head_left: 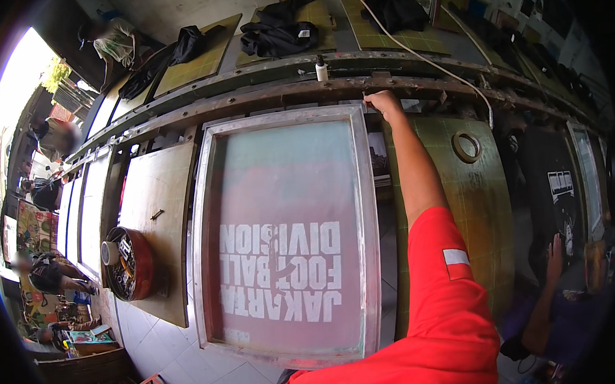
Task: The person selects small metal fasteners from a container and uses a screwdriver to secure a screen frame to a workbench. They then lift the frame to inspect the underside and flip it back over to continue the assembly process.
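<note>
My right hand reaches out at the end of a red sleeve, to the far right corner of a metal-framed printing screen. Its fingers are curled closed by the edge of a long rusty rail. Whatever they grip is too small or hidden to make out. The screen lies flat in front of me, its mesh tinted pink and pale green with large upside-down block lettering. My left hand is out of view.
Boards flank the screen; the right board bears a tape roll, the left a red tub of tools. A white bottle stands on the rail. Dark garments lie beyond. Another person's hand is at right.
</note>
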The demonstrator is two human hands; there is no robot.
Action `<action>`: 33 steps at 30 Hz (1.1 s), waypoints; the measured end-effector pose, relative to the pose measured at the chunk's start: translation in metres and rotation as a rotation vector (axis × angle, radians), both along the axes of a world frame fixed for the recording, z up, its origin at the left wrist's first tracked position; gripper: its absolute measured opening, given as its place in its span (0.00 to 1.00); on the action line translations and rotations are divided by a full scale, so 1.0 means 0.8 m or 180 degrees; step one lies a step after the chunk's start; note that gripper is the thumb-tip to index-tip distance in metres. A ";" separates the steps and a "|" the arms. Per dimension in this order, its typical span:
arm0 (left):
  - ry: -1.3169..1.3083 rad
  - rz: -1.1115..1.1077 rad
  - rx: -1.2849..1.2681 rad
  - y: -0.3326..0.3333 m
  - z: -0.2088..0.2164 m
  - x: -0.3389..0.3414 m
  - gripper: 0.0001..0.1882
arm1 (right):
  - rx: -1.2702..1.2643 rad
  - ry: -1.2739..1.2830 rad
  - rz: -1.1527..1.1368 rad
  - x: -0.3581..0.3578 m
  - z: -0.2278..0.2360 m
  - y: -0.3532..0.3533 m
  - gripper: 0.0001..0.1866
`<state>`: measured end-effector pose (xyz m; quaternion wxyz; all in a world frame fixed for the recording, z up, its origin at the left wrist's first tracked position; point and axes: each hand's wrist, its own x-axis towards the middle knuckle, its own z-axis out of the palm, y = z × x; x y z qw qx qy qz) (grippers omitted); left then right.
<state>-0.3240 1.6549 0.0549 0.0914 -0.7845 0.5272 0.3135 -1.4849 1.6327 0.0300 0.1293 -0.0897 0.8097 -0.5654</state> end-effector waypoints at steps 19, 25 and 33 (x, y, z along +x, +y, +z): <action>0.0190 -0.0728 0.0312 -0.141 -0.033 -0.163 0.13 | 0.0471 0.0323 -0.0139 -0.015 -0.029 -0.018 0.14; 0.0080 -0.0889 0.0305 -0.168 -0.021 -0.186 0.13 | 0.0488 0.0115 0.0026 0.009 -0.009 -0.026 0.19; -0.0026 -0.1078 0.0267 -0.198 -0.003 -0.220 0.12 | 0.0853 -0.0005 0.0032 0.028 0.019 -0.017 0.22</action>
